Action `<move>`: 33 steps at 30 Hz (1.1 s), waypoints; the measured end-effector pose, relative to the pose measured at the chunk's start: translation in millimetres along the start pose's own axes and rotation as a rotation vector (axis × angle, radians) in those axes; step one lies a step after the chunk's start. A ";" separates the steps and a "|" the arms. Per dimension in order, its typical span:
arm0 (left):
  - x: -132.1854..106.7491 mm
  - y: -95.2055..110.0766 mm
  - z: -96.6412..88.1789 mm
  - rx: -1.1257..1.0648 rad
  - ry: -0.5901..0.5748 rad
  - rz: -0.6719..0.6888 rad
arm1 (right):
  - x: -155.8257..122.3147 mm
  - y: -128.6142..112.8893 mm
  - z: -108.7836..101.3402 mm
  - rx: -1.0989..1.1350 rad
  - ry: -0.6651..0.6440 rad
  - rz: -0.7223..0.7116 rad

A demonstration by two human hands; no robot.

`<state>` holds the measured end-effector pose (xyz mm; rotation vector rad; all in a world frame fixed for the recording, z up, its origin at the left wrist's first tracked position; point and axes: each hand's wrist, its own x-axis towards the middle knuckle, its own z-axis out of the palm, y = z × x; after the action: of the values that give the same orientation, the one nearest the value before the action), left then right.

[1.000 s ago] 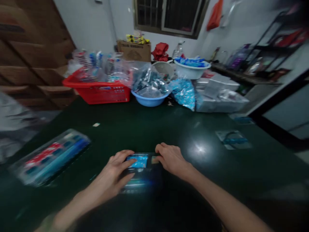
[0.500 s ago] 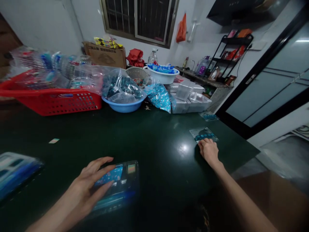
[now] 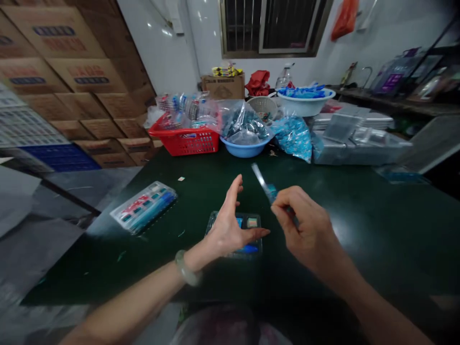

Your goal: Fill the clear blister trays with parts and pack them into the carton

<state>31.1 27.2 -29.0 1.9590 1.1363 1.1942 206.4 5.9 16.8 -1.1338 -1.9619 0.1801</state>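
My right hand pinches a thin clear plastic case, seen nearly edge-on, with teal pieces showing close to the fingers. It is held above the dark green table. My left hand, a pale bangle at its wrist, is open with thumb and fingers spread. Under it lies a clear plastic tray holding blue items and a small pale block; the hand hides much of it. Whether the left hand touches the tray I cannot tell. Further left rests a filled clear pack with blue, teal and red contents.
Along the back stand a red basket of packs, a blue basin with a bagged heap, a light blue patterned bag and stacked clear boxes. Cardboard cartons rise at the left. A flat clear case lies far right.
The view has swung left. My right hand has lifted the clear case with teal pieces off the table and brought it close to my left hand, which stays open over the tray.
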 end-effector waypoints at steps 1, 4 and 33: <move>0.5 2.7 -4.2 0.031 0.027 0.036 | 4.6 -14.3 2.5 0.106 -0.030 -0.001; -1.2 8.5 -18.8 0.068 0.101 0.097 | 11.7 -39.6 9.6 0.370 -0.117 0.023; -9.4 -40.4 -26.4 0.771 -0.756 0.204 | -102.6 56.1 74.3 0.460 -0.174 0.617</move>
<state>-9.8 39.2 -53.7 2.7791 1.0503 -0.0304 213.3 -20.6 -119.0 -1.3965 -1.5324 1.0276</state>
